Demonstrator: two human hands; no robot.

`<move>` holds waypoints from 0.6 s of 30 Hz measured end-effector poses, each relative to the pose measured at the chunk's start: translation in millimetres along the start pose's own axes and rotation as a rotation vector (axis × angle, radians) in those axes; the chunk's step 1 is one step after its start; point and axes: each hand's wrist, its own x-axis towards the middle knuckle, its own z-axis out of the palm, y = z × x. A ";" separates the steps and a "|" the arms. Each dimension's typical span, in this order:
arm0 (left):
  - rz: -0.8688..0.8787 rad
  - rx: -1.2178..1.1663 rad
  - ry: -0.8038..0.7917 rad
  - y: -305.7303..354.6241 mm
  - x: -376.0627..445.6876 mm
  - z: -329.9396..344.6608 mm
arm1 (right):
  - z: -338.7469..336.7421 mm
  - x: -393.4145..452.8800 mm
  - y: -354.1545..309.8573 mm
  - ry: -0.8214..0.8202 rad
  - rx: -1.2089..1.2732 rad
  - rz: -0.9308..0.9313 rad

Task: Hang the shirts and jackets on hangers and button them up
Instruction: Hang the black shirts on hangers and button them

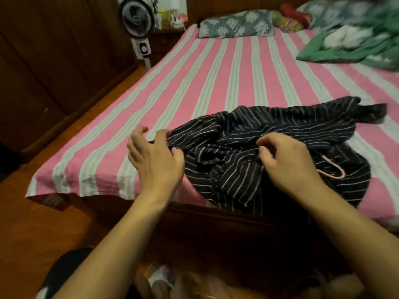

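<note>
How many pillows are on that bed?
2 that I can see: one patterned grey pillow at the head of the bed, another further right, blurred. The green blanket may hide more.
</note>
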 end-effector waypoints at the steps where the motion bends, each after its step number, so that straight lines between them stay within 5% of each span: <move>1: 0.095 -0.073 -0.072 16.1 2.0 4.4 | -10.9 3.7 8.5 0.017 -0.018 0.041; 5: 0.424 -0.271 -0.459 93.2 7.1 35.1 | -65.4 22.5 63.6 0.122 0.064 0.337; 9: 0.726 -0.175 -0.727 170.6 2.5 80.9 | -105.5 36.9 154.0 0.059 -0.020 0.551; 15: 0.832 0.249 -0.761 218.6 17.6 146.2 | -123.9 73.2 286.1 -0.036 -0.184 0.740; 18: 0.780 0.338 -0.975 203.1 23.6 174.2 | -114.6 109.9 326.9 -0.050 -0.206 0.689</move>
